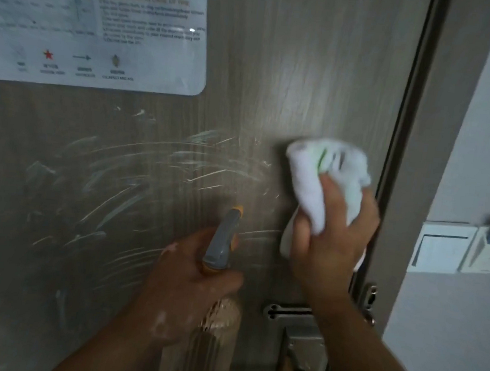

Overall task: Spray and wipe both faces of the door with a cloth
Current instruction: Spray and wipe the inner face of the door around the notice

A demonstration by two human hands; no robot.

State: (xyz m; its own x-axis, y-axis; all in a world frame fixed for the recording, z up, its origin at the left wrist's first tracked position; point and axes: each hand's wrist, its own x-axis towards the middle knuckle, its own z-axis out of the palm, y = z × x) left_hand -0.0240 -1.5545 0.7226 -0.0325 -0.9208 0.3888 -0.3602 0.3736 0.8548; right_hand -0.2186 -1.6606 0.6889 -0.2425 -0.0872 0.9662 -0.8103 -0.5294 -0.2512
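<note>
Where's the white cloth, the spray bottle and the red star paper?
White and green cloth (307,176): head view, on its white left fold.
Clear spray bottle with grey and orange nozzle (223,237): head view, on the grey sprayer head.
Glossy white notice with red star (159,63): head view, on its blank lower right.

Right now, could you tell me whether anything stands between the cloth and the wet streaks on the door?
Only low down: the spray bottle in the left hand sits just left of the right hand. Level with the cloth, the door is bare across to the streaks.

left grip (189,287): white foam flecks | left forearm (114,349): bare | right forearm (370,362): bare
</note>
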